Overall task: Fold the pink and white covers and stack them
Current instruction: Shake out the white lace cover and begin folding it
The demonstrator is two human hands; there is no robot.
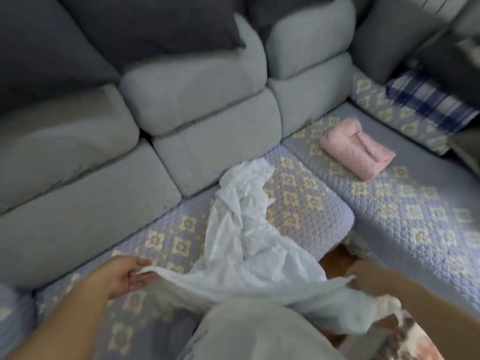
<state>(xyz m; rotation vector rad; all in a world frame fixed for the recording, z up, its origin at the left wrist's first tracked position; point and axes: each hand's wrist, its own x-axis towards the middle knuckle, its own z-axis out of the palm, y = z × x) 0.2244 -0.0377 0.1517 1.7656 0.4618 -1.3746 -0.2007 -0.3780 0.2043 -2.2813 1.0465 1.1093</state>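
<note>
The left hand (127, 275) lies palm up, its grip pinching one end of the near hem of the crumpled thin white fabric cover (241, 237) between thumb and fingertips. The right hand (368, 278) holds the other end of that hem, its grip curled round the cloth, though blur hides just how the fingers lie. Between the two grips the hem runs taut, and a grey-clad knee (259, 331) rises just below it. From the hem the cover trails away from both grips across the lilac quilted sofa mat with cream flower squares (298, 193), bunched and wrinkled towards the pale grey-blue back cushions (197, 100). Beyond the right grip, well apart from it, the folded pink quilted cover (357, 148) rests on the next seat section. Farther off on that side lies a blue and white checked cloth (428, 102). Below the right grip, more of the white cover hangs bunched.
</note>
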